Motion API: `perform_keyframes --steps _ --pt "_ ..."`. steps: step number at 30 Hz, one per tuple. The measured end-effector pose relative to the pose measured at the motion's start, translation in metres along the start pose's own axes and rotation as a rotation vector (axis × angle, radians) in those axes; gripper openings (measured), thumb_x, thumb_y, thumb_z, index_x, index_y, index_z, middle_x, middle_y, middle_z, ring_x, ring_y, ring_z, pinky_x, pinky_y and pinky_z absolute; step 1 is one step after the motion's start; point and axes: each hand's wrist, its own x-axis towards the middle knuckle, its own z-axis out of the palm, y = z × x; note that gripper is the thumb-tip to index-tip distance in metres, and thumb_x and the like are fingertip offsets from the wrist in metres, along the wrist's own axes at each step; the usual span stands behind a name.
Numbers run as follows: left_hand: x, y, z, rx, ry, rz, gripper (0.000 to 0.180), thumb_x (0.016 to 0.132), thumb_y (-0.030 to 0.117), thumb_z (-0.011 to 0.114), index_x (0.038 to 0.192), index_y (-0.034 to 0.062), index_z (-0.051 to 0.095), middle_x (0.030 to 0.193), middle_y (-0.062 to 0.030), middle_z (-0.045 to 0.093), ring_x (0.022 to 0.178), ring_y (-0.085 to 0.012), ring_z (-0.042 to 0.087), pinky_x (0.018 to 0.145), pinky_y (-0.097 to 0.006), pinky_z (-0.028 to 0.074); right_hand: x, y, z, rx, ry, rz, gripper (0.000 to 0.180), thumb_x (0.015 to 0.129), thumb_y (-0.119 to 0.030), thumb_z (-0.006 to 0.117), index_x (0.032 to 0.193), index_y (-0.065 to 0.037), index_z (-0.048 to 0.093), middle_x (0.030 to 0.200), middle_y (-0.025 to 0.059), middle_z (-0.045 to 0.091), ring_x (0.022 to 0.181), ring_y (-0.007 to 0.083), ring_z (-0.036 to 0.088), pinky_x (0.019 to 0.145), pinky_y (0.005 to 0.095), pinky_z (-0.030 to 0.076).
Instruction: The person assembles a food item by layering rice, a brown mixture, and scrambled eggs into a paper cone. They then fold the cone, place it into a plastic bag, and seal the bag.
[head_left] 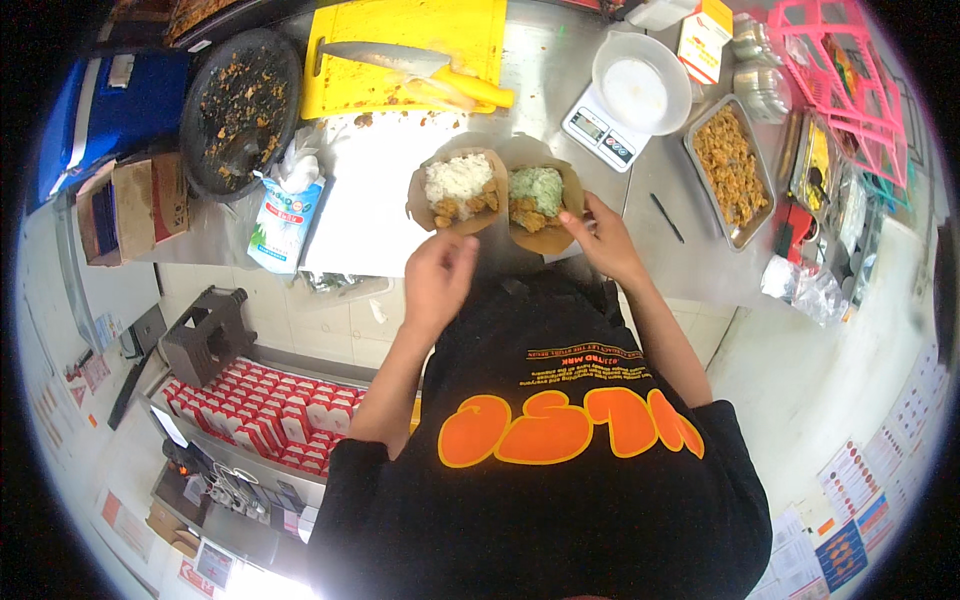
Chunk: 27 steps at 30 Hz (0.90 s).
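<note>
An open brown paper box (416, 205) is sitting on the silver metal tabletop (663, 172), holding white rice (455, 177) and browned, crusty pieces (485, 201); a matching right-hand box (540, 240) is standing beside it, holding pale-green rice (535, 186) and similar pieces. The right hand (608, 242) is gripping the latter's rim; the left hand (438, 284) is curling loosely near the first box, contact unclear.

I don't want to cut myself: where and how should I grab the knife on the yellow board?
I'd take the knife by its yellow handle, coming from the right and the wearer's side: the handle slants that way, its end at the right edge of the yellow board. The blade points left, so this approach likely avoids it.
</note>
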Motion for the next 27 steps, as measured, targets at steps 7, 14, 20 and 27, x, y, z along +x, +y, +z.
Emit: perform_keyframes --steps 7,14,20,27 --pt "-0.008 -0.052 0.057 0.308 -0.511 0.058 0.028 0.088 0.029 0.06 0.099 0.004 0.063 0.081 -0.0169 0.065 0.081 -0.0345 0.064 0.072 -0.044 0.05 -0.014 0.12 0.0 -0.307 0.507 -0.049 0.042 0.09 -0.03 0.06 0.119 0.0 0.057 0.115 0.019 0.06 0.11 0.0302 0.055 0.094 0.0438 0.042" --pt "-0.006 -0.096 0.13 0.353 -0.41 0.538 0.034 0.084 0.021 0.059 0.115 0.008 0.06 0.107 -0.0156 0.063 0.093 -0.0343 0.063 0.082 -0.046 0.05 -0.003 0.161 -0.052 -0.861 0.584 0.357 0.035 0.076 -0.021 0.058 0.106 -0.004 0.062 0.104 0.0194 0.063 0.103 0.0363 0.057 0.089 0.0479 0.044" --pt "-0.01 -0.106 0.145 0.351 -0.309 0.64 0.028 0.083 0.019 0.059 0.108 0.0077 0.063 0.104 -0.0133 0.064 0.093 -0.0336 0.063 0.083 -0.045 0.05 0.0 0.174 -0.054 -0.752 0.428 0.406 0.029 0.073 -0.023 0.057 0.092 -0.001 0.063 0.088 0.0197 0.067 0.083 0.0389 0.064 0.076 0.0475 0.049" --pt "0.007 -0.06 0.13 0.235 -0.379 0.501 0.028 0.085 0.015 0.06 0.11 0.0035 0.062 0.104 -0.0225 0.061 0.09 -0.0414 0.06 0.078 -0.047 0.049 -0.025 0.18 -0.054 -0.515 0.734 0.24 0.025 0.076 -0.016 0.058 0.094 -0.001 0.062 0.096 0.0244 0.061 0.095 0.0391 0.057 0.083 0.0474 0.046"
